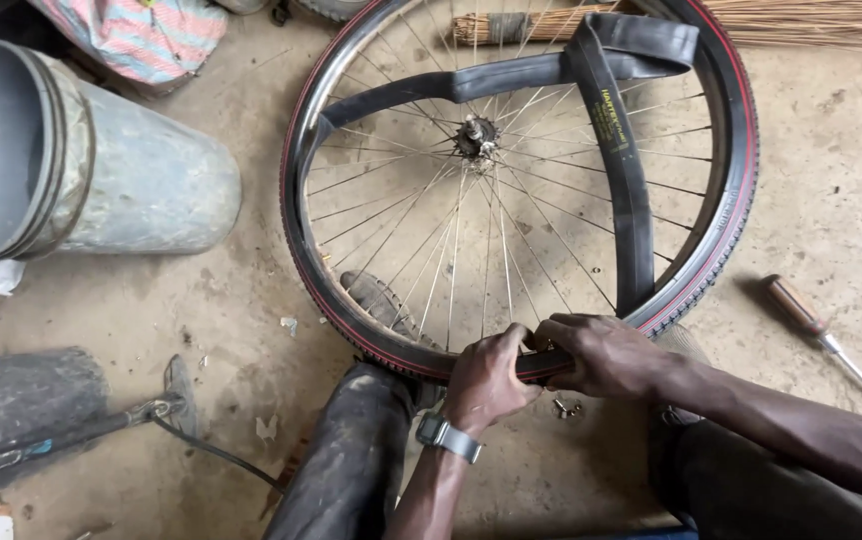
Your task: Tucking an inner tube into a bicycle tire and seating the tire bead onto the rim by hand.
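Head view. Wheel [511,180] lying flat on the floor [831,200], its near edge between the person's knees. Left hand [486,380] and right hand [601,352] side by side at that near edge, both closed on the tyre [721,250], fingers curled over the rim; wrists bent down, forearms coming in from below. Tube [623,190] draped loose across the spokes, one end running to the hands: soft and limp, probably best fed by pinching near the rim. Tyre looks stiffer, rubbery, likely needing firm thumb pressure. Screwdriver [821,335] right of the wheel, bucket [71,160] to its left, pump [41,440] below the bucket
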